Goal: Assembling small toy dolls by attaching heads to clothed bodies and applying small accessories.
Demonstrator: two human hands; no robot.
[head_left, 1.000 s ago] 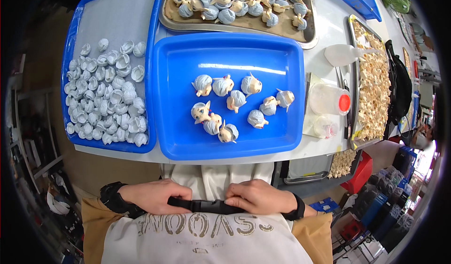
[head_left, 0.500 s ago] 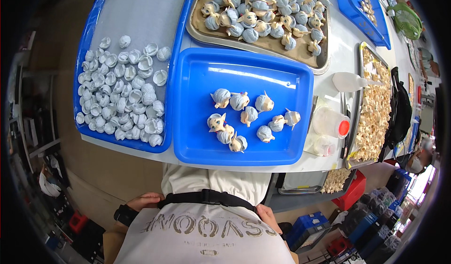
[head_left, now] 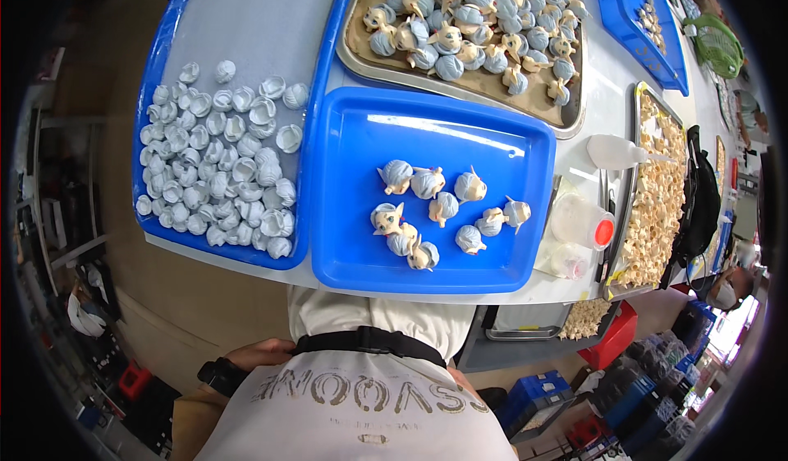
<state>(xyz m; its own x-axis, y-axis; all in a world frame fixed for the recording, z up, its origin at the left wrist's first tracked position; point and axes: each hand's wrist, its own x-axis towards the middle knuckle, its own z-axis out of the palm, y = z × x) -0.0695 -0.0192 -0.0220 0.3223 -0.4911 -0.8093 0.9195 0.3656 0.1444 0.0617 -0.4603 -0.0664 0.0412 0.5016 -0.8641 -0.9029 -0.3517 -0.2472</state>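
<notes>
My left hand (head_left: 264, 352), with a black watch (head_left: 222, 374) on its wrist, is at my left side by the black waist belt (head_left: 369, 340). Its fingertips meet the belt's edge and are not clear. Only a sliver of my right hand (head_left: 466, 380) shows beside my shirt at the other end of the belt; its fingers are hidden. In front of me on the table is a blue tray (head_left: 361, 281) holding several small doll heads (head_left: 398, 176) with grey-blue hair and pointed ears.
To the left, a blue tray (head_left: 305, 206) holds many pale hair shells (head_left: 215, 183). Behind, a metal tray (head_left: 361, 64) is full of doll heads. At right are a squeeze bottle (head_left: 614, 151), a red-lidded jar (head_left: 579, 219) and a metal tray of cream parts (head_left: 652, 206).
The view has shifted slightly, so the trays appear farther right and a little lower. My right hand has become mostly hidden behind my shirt. The doll heads keep their arrangement.
</notes>
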